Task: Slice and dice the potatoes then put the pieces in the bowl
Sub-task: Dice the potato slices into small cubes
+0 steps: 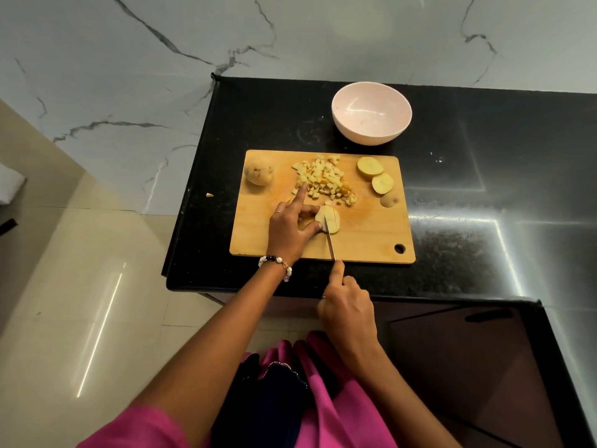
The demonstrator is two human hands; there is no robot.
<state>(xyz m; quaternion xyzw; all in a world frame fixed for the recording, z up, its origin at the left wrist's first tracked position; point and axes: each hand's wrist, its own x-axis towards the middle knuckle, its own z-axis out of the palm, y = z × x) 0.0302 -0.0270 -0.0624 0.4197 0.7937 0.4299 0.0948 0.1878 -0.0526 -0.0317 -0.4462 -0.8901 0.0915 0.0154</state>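
Observation:
On the wooden cutting board lies a potato slice with cut lines in it. My left hand pinches that slice between thumb and fingers, its index finger stretched toward the pile of diced potato. My right hand grips the knife, whose blade runs through the slice. A whole potato sits at the board's left corner. Three potato slices lie on the right side. The pink bowl behind the board holds nothing.
The board lies on a black stone counter. One stray potato piece rests at the counter's left edge. A marble wall rises behind, and tiled floor drops away to the left.

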